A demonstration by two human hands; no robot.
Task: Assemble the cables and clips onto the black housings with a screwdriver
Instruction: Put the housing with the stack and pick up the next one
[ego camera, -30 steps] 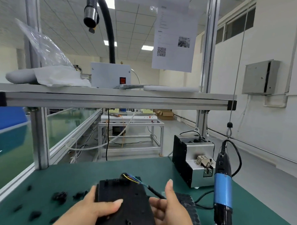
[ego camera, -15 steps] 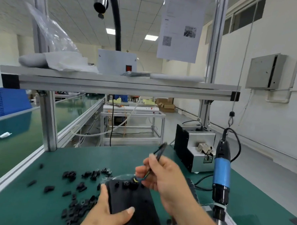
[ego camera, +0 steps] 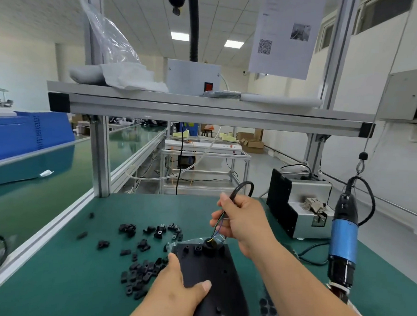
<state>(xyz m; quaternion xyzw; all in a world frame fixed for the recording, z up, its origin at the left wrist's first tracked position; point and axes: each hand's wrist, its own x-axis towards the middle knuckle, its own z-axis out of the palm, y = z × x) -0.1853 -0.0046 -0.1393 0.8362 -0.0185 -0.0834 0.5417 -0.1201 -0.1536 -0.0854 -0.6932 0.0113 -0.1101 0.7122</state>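
A black housing (ego camera: pixel 212 272) lies on the green bench mat, its far end pointing away from me. My left hand (ego camera: pixel 178 288) grips its left edge, thumb across the top. My right hand (ego camera: pixel 240 221) pinches a black cable (ego camera: pixel 242 188) above the housing's far end. The cable's thin coloured wires (ego camera: pixel 217 226) run down into a round hole in the housing. Several small black clips (ego camera: pixel 141 255) lie scattered on the mat to the left. A blue and black electric screwdriver (ego camera: pixel 343 240) hangs from a cord at the right, untouched.
A grey and black screw feeder (ego camera: pixel 298 204) stands at the back right of the mat. A second dark perforated part (ego camera: pixel 267 308) lies under my right forearm. An aluminium post (ego camera: pixel 100 158) and an overhead shelf (ego camera: pixel 205 105) frame the bench. A conveyor (ego camera: pixel 34 174) runs along the left.
My right hand has lifted the cable up off the housing, drawing the coloured wires taut above the hole. My view has tilted down, bringing the clips into sight.
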